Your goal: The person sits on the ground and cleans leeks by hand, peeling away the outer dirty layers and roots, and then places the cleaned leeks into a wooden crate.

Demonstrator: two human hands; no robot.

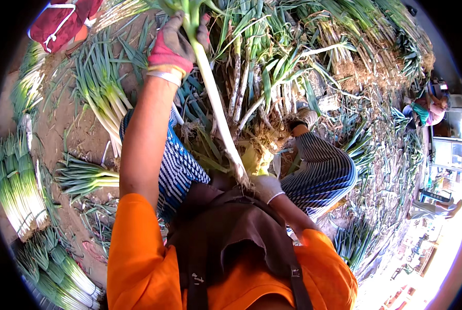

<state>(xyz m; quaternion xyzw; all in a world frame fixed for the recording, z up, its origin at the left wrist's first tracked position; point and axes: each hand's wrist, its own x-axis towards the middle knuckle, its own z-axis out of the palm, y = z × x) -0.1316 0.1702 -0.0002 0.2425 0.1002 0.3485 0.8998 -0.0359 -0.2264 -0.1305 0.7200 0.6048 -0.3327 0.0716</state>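
Note:
A long leek (214, 89) slants across the middle, green leaves at the top and root end down by my apron. My left hand (173, 48), in a pink and grey work glove, grips it just under the leaves. The whitish gloved right hand (266, 187) is at the leek's roots (244, 181); its fingers are largely hidden, so whether it grips is unclear. Between my bent legs lies a heap of untrimmed leeks (250, 73) with dry outer leaves and matted roots (269, 135).
Pale-stemmed leeks (106, 89) lie left of my arm, with a smaller bunch (89, 176) below. Tied leek bundles (21, 190) line the far left. More rooted leeks (343, 46) are stacked upper right. Leaf scraps (386, 155) cover the right floor; a person (430, 104) sits beyond.

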